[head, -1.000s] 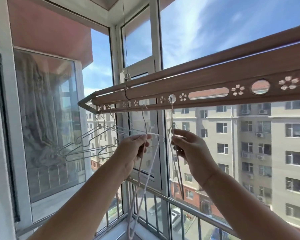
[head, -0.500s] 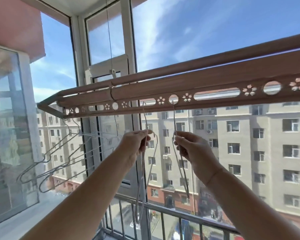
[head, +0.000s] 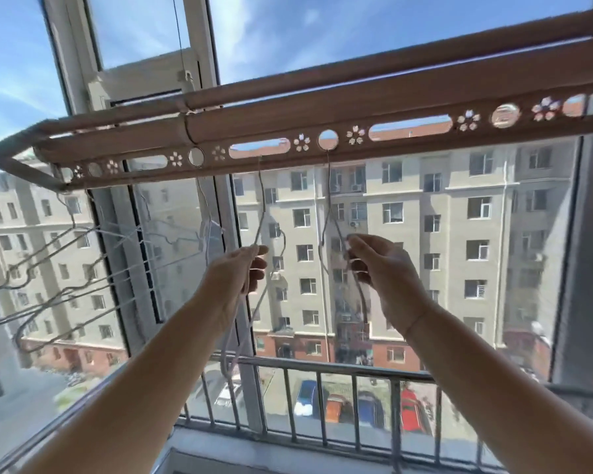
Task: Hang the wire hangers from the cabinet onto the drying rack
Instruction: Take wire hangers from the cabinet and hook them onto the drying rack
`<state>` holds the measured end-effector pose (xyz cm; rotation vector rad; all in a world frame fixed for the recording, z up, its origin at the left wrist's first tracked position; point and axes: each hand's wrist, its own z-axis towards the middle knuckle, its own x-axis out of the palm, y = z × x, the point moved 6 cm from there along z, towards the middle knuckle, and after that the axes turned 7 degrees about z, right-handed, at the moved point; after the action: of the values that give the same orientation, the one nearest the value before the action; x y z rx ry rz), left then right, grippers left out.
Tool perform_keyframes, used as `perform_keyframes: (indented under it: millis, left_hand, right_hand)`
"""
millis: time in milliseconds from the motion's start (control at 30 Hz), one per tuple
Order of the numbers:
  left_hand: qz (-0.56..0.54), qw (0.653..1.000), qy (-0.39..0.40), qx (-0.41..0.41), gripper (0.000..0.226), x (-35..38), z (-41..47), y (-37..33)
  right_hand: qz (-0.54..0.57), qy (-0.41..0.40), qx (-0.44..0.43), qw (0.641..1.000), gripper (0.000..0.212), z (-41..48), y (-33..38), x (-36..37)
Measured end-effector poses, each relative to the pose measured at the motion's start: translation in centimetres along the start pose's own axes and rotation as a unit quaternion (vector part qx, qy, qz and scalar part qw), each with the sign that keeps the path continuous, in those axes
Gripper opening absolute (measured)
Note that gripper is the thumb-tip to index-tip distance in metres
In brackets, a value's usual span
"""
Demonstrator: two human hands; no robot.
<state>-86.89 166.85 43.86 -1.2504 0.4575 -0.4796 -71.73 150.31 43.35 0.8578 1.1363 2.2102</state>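
A brown drying rack with round and oval holes runs overhead across the window. One thin wire hanger hooks into a round hole, and my right hand pinches its shoulder just below. A second wire hanger hangs from an oval slot to the left; my left hand grips it, its lower wire trailing down past my wrist. Several more wire hangers hang from the rack's left end.
A metal balcony railing crosses below my arms, with a white sill under it. White window frames stand behind the rack. Apartment buildings and parked cars lie outside.
The view has swung right, so the rack and the hung hangers sit further left. Both hands stay on their hangers under the rack, spread slightly wider apart.
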Motion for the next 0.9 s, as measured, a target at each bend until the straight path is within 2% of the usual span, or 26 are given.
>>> perform_keyframes:
  millis: [100,200,400,500,633,767,900]
  left_hand:
    - [0.004,1.0,0.001,-0.018,0.022,-0.3,-0.8,3.3]
    - [0.075,0.996,0.031,-0.03,0.02,0.5,-2.1,7.5]
    - [0.089,0.977,0.162,-0.11,0.019,7.6,-6.5,14.1]
    - [0.111,0.955,0.263,-0.079,0.021,13.7,-8.6,14.7]
    - [0.11,0.912,0.395,-0.015,0.04,22.6,-12.1,13.6]
    - [0.131,0.873,0.469,0.035,0.047,31.6,-16.2,13.0]
    - [0.136,0.842,0.519,0.062,0.051,41.0,-21.5,12.4]
  right_hand:
    - [-0.067,-0.037,-0.001,0.997,0.02,-1.6,-2.1,-3.1]
    - [-0.121,-0.07,-0.001,0.99,0.023,-3.1,-3.8,-6.7]
    - [-0.219,-0.113,0.002,0.969,0.035,-6.6,-5.1,-14.4]
    - [-0.261,-0.117,0.015,0.958,0.046,-8.6,-4.7,-18.5]
    - [-0.344,-0.128,0.04,0.929,0.069,-11.4,-3.0,-25.2]
    - [-0.41,-0.188,0.06,0.89,0.077,-15.0,0.0,-33.6]
    - [-0.406,-0.257,0.086,0.873,0.082,-20.1,4.0,-43.1]
